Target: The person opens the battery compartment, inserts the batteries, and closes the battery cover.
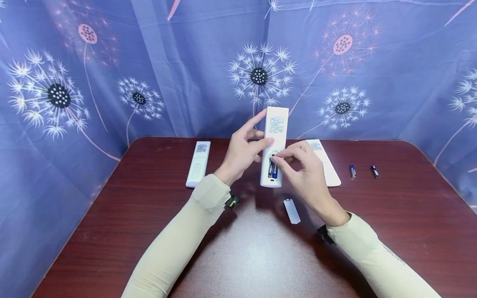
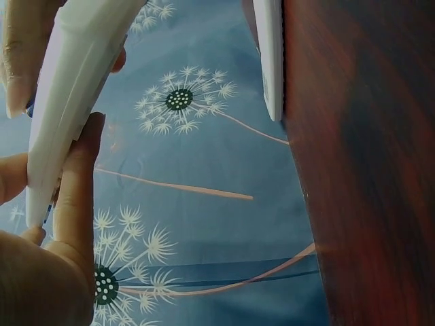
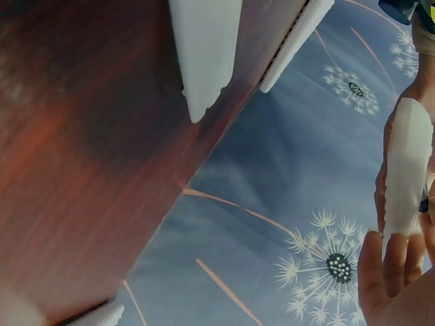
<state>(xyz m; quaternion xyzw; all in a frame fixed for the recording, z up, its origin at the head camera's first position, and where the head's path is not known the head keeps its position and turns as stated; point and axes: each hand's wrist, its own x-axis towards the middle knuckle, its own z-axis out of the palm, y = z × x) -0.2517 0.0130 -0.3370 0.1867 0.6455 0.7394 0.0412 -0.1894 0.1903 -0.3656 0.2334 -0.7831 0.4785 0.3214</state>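
Nearest to me on the table point(image 1: 112, 231) lies the small white battery cover point(image 1: 292, 211), flat and on its own below the hands, apparently put down where it will not get in the way of the open compartment. Just above it I hold the white remote point(image 1: 274, 145) upright over the table, back side facing me, so that the battery bay looks straight at the head camera. My left hand point(image 1: 244, 151) wraps the left edge of the remote, thumb pressed across the back near the bay and index finger stretched up along the side; that steadies the body and leaves the bay free. From the left wrist view I see the same remote point(image 2: 64, 115) edge-on with fingers point(image 2: 75, 183) clamped along it. My right hand point(image 1: 303, 171) comes in from the right, fingertips curled together and pinching at the batteries point(image 1: 273, 169) seated in the bay; I judge they grip one cell, though how firmly I cannot tell.

Further back, a second remote point(image 1: 198, 164) lies flat to the left and a third remote point(image 1: 326, 163) lies behind my right hand, partly hidden by it. Well to the right, two loose batteries point(image 1: 363, 171) rest near each other, apart from everything else. Behind the table hangs the blue dandelion curtain point(image 1: 257, 74).
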